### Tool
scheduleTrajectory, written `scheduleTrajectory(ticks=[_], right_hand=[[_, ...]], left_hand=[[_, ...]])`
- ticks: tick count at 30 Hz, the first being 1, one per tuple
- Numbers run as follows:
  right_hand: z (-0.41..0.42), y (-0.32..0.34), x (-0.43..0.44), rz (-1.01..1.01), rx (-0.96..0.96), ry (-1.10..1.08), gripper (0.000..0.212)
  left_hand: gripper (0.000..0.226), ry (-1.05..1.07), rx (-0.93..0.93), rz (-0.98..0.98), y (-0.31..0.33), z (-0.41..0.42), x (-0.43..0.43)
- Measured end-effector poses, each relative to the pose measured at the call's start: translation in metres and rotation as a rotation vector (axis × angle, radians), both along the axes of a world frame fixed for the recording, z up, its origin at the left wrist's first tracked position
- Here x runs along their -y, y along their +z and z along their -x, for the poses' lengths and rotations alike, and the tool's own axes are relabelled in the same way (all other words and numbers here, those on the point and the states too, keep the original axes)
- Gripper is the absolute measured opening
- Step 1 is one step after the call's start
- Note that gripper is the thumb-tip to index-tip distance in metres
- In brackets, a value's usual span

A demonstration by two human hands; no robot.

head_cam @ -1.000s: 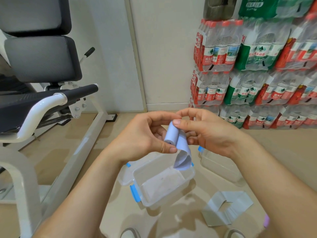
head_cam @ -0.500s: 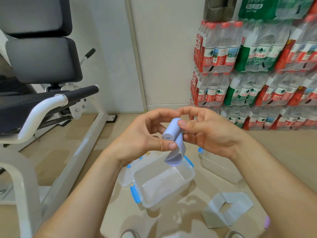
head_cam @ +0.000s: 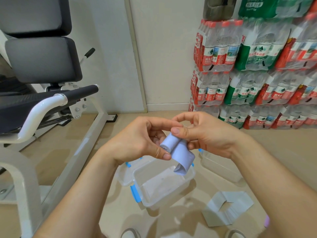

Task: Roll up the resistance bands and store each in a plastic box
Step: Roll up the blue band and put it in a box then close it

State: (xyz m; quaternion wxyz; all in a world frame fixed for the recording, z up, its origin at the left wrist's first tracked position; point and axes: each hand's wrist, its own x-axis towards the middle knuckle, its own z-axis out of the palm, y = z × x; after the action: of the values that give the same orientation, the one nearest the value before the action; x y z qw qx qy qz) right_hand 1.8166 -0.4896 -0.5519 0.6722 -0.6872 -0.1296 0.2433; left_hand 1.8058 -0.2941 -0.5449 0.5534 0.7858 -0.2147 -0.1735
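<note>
Head view: my left hand [head_cam: 137,141] and right hand [head_cam: 205,134] are both pinching a pale blue band [head_cam: 176,150], mostly rolled, its loose tail hanging over an open clear box [head_cam: 161,184] on the floor. Another grey band [head_cam: 226,206] is lying flat nearby.

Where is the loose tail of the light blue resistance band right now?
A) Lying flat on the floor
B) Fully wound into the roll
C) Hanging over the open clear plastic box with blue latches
C: the light blue resistance band is partly rolled between the left hand and right hand, its tail curling down over the open clear plastic box.
</note>
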Motion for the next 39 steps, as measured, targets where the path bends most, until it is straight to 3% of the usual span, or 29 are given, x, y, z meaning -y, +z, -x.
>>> scheduleTrajectory(ticks=[5, 9, 12, 16, 21, 27, 34, 39], right_hand=[[-0.004, -0.001, 0.002, -0.077, 0.014, -0.162, 0.042], [-0.008, -0.006, -0.002, -0.170, 0.004, -0.359, 0.018], [-0.008, -0.009, -0.007, -0.139, 0.034, -0.411, 0.015], [-0.006, -0.008, -0.005, -0.013, 0.071, -0.333, 0.015], [-0.005, -0.005, -0.002, 0.029, 0.029, -0.184, 0.040], [-0.004, -0.005, -0.001, 0.026, 0.035, -0.219, 0.013], [-0.004, -0.004, -0.002, -0.047, 0.023, -0.251, 0.022], [-0.002, -0.002, -0.003, -0.135, 0.046, -0.269, 0.031]], left_hand=[[0.069, 0.106, 0.041, 0.151, -0.002, -0.002, 0.003], [0.035, 0.281, 0.036, 0.100, -0.004, -0.002, 0.012], [0.025, 0.355, -0.014, 0.087, -0.008, -0.001, 0.020], [0.019, 0.421, -0.037, 0.128, -0.009, -0.003, 0.019], [0.018, 0.411, -0.067, 0.170, -0.007, -0.003, 0.015], [0.016, 0.432, -0.062, 0.168, -0.009, -0.004, 0.016], [0.024, 0.395, -0.099, 0.215, -0.010, -0.005, 0.015], [0.012, 0.503, -0.101, 0.384, -0.009, -0.007, 0.017]])
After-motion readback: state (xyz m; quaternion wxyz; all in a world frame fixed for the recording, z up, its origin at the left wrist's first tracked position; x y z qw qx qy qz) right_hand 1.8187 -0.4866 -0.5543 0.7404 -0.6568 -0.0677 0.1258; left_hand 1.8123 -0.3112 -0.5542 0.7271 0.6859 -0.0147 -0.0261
